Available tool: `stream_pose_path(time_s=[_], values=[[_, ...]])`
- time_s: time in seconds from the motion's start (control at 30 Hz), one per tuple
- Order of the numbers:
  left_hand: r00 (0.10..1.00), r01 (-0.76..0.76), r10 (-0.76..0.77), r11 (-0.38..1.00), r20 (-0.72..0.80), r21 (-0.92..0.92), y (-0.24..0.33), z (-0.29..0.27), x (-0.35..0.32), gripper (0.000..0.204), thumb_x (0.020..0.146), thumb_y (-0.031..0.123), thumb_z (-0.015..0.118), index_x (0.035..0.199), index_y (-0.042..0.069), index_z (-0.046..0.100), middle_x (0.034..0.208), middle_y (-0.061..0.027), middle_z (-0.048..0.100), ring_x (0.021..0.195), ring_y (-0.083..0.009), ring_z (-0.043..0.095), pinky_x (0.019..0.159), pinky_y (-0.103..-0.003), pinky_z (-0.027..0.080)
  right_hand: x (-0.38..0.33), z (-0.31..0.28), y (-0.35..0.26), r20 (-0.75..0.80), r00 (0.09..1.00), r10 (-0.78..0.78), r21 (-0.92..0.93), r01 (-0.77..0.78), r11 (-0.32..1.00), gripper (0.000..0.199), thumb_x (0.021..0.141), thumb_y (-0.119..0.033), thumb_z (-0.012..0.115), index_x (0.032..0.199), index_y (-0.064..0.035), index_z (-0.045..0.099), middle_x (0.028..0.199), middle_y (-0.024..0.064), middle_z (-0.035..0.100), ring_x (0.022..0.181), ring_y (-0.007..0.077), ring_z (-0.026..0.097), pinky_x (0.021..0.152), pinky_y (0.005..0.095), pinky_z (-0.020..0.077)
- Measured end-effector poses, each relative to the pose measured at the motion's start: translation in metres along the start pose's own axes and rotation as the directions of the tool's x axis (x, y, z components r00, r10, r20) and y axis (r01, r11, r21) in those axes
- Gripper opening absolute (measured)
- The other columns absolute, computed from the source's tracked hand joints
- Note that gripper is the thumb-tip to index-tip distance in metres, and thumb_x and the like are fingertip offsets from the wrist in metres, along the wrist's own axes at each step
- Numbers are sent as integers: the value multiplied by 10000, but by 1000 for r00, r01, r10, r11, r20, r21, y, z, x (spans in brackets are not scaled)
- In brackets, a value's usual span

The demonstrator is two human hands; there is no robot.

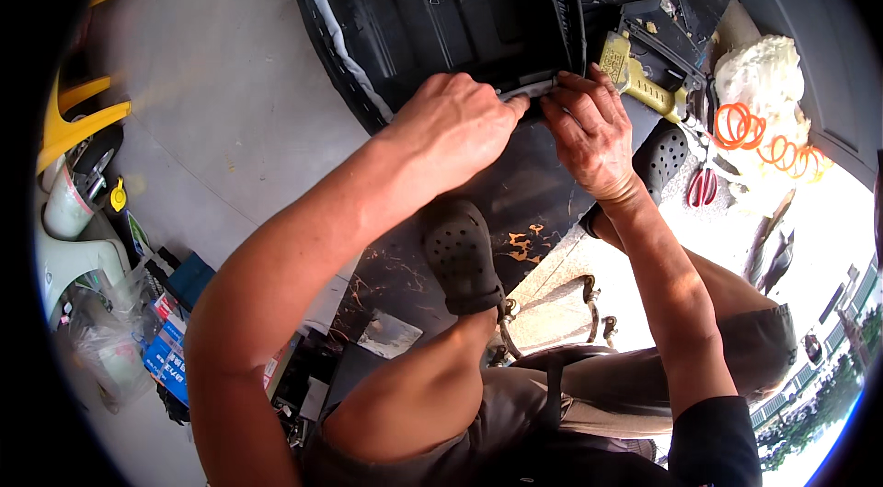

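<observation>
Both hands met at the near edge of the black seat cover (441, 9), which lay on the dark surface (524, 193) ahead. The left hand (451, 133) was closed, pinching a grey strip (532, 87); the right hand (589, 133) pressed it with bent fingers. The cover looked floppy and light (probably vinyl), best gripped along its hem.

seat (441, 9) lies on mat (515, 202), stapler (635, 78) right, shoe (460, 257) before.
</observation>
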State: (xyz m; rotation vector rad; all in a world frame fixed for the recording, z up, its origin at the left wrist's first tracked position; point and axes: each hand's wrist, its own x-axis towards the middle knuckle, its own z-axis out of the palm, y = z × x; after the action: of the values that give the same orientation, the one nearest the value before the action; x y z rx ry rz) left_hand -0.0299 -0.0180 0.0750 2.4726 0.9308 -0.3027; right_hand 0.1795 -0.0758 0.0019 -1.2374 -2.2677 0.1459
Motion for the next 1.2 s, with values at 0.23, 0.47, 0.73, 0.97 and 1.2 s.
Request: stream_pose_path(time_s=[0.23,0.47,0.73,0.97,1.2], values=[[939,-322,326,945,-112,50,-32,-6,34,349,811,152,740,1156,197,715,836,-74,673,846,-260,674,759,-394,555,-9,2,-1,-33,995,99,-36,-101,994,325,690,-97,702,1013,-65,716,1077,49,646,1109,265,605,1096,548,396],[941,-338,337,924,-39,-177,-60,19,40,474,858,201,734,1320,233,635,1454,-115,481,1323,-288,497,1129,-410,381,-14,4,-6,-39,984,172,0,-172,985,365,736,-67,742,1096,-96,689,1122,38,648,1109,262,598,1065,528,398],[970,-214,186,958,-154,-192,-55,47,18,509,917,259,665,1399,378,552,1383,-141,494,1242,-323,524,983,-469,514,-45,-39,72,263,725,636,-268,-578,771,874,687,-30,724,1494,-99,394,1371,174,501,1220,407,482,1047,494,402],[974,-99,40,960,-222,-261,-15,57,16,505,904,289,673,1392,346,558,1282,-164,515,1176,-344,563,885,-489,552,-30,-27,100,340,726,598,-288,-525,801,804,726,-52,717,1474,-97,426,1376,216,477,1100,449,599,905,481,541],[964,-78,11,967,-266,-241,-13,63,14,558,866,317,714,1393,326,534,1191,-176,531,1065,-356,606,836,-472,560,15,-146,27,452,489,746,93,-858,506,403,806,-100,776,1178,6,663,1035,147,732,906,230,721,783,344,567]])
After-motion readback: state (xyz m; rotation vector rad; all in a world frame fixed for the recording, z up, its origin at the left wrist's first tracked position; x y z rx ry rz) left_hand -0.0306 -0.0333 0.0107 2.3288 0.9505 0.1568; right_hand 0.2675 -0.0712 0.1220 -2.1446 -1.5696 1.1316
